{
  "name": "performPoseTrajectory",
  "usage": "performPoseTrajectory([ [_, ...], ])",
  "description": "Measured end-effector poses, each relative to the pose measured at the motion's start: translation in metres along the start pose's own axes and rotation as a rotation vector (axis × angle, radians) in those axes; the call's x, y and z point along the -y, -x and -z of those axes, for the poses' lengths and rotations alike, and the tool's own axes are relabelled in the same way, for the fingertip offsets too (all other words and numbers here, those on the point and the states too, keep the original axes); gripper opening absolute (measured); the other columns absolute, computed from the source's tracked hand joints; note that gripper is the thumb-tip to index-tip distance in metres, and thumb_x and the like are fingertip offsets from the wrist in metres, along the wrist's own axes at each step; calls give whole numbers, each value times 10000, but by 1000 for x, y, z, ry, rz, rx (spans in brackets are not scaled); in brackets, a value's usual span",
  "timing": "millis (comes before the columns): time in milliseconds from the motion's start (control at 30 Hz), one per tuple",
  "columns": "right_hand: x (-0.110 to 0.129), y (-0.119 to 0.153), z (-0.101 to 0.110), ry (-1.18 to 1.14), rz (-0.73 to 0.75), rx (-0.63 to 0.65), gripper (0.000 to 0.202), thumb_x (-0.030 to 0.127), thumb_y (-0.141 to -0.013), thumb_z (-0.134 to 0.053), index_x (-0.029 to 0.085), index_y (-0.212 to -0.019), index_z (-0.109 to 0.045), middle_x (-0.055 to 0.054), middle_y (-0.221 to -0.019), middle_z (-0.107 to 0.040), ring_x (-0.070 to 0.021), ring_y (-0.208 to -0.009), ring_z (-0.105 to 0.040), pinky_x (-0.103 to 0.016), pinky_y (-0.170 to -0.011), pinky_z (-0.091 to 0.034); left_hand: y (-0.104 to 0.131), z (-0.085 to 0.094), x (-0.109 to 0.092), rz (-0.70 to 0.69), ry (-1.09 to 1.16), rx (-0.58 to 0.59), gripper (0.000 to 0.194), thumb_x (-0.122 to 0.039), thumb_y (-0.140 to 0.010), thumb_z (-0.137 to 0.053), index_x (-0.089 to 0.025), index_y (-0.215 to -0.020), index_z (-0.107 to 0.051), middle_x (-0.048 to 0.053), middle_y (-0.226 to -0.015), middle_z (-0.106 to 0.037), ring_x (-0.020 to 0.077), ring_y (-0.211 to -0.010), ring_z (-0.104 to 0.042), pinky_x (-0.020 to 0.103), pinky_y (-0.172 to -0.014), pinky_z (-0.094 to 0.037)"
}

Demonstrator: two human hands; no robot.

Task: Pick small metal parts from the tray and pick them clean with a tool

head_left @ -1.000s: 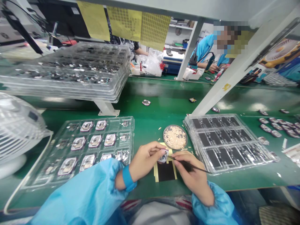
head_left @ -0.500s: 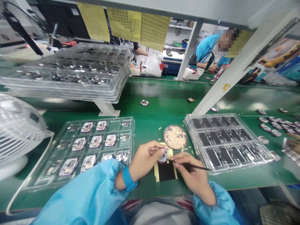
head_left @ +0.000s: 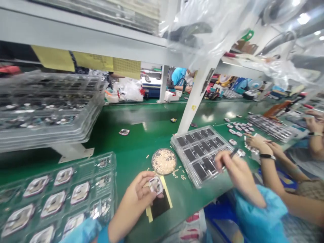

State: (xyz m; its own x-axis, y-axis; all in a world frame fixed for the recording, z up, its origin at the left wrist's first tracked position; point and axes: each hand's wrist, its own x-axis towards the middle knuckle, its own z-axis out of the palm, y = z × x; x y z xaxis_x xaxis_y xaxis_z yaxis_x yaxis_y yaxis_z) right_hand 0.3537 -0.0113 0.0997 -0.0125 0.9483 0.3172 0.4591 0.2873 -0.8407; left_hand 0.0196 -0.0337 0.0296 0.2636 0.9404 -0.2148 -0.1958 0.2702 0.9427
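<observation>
Between the thumb and fingers of my left hand (head_left: pixel 140 192) is a small rounded white device (head_left: pixel 155 185), held above a black pad (head_left: pixel 160 204) edged with yellow tape. My right hand (head_left: pixel 234 170) is raised over the right part of a tray of black rectangular screens (head_left: pixel 199 153). A dark thin tool (head_left: pixel 234 152) shows at its curled fingers, blurred by motion. Just beyond the device lies a round dish (head_left: pixel 164 161) of small beige and dark pieces, some scattered around it.
A clear tray of similar devices (head_left: pixel 54 203) lies at the left, below stacked trays (head_left: pixel 50 108) on a raised shelf. A slanted white post (head_left: pixel 193 104) rises behind the screens. A co-worker's arms (head_left: pixel 273 168) reach in at the right.
The view has turned to the right. My right hand has moved away from the device to the right, taking the dark tool with it. My left hand still holds the device over the pad.
</observation>
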Motion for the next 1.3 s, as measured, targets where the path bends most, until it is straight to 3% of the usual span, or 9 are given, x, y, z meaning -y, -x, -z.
performPoseTrajectory([
  [100,-26,-36,61,459,-84,-236,294,490,-887,-639,205,-887,-714,-47,-747,-699,-220,-674,-615,-299,-596,-439,0,0,5,38,-95,-14,525,-455,-736,-806,-211,-1149,-593,53,-895,-714,233,-749,-732,249,-548,-513],
  [200,-56,-47,90,697,-191,11,262,453,-777,-739,192,-757,-740,-42,-651,-696,-218,-610,-610,-292,-560,-410,-4,3,11,62,-183,-8,450,-539,-751,-763,-183,-1004,-656,52,-801,-710,222,-666,-708,234,-453,-463],
  [333,-85,-37,86,707,-211,116,258,434,-763,-723,184,-822,-751,-3,-628,-680,-196,-580,-603,-273,-546,-407,-8,6,14,28,-202,1,404,-536,-770,-751,-179,-946,-679,39,-823,-722,154,-567,-651,234,-500,-474],
  [567,-84,-38,78,767,-250,-32,265,434,-765,-702,189,-692,-633,-11,-602,-628,-187,-569,-560,-274,-535,-349,-5,3,3,56,-259,30,480,-612,-782,-701,-150,-913,-706,22,-704,-662,144,-576,-582,237,-522,-483],
  [700,-37,-32,41,524,-194,-54,347,510,-840,-658,202,-703,-573,-13,-612,-634,-186,-582,-571,-273,-539,-373,2,-4,-6,92,-250,136,486,-624,-839,-630,-141,-814,-679,-2,-596,-577,120,-521,-525,199,-449,-415],
  [867,28,-1,-64,23,-145,308,216,407,-894,-674,194,-861,-675,0,-737,-697,-171,-667,-630,-254,-607,-459,8,-8,-6,88,-251,207,491,-618,-847,-629,-136,-932,-669,4,-661,-605,95,-510,-518,167,-424,-353],
  [1033,31,21,-143,-209,-93,421,228,358,-933,-635,183,-807,-710,-11,-764,-680,-174,-743,-615,-265,-685,-466,5,-6,-1,33,-207,186,463,-600,-853,-633,-137,-841,-635,-11,-615,-582,86,-487,-505,171,-435,-359],
  [1167,10,24,-162,-414,-205,343,309,449,-974,-552,181,-925,-698,-16,-755,-662,-171,-719,-603,-271,-674,-469,1,-2,1,29,-236,54,468,-586,-874,-610,-141,-731,-622,-8,-555,-579,91,-466,-508,174,-415,-344],
  [1300,-2,26,-155,-362,-227,302,306,439,-888,-685,168,-750,-649,4,-664,-590,-141,-639,-534,-248,-616,-422,0,-3,-1,44,-200,22,452,-576,-857,-635,-133,-775,-673,2,-586,-614,107,-482,-547,183,-417,-385],
])
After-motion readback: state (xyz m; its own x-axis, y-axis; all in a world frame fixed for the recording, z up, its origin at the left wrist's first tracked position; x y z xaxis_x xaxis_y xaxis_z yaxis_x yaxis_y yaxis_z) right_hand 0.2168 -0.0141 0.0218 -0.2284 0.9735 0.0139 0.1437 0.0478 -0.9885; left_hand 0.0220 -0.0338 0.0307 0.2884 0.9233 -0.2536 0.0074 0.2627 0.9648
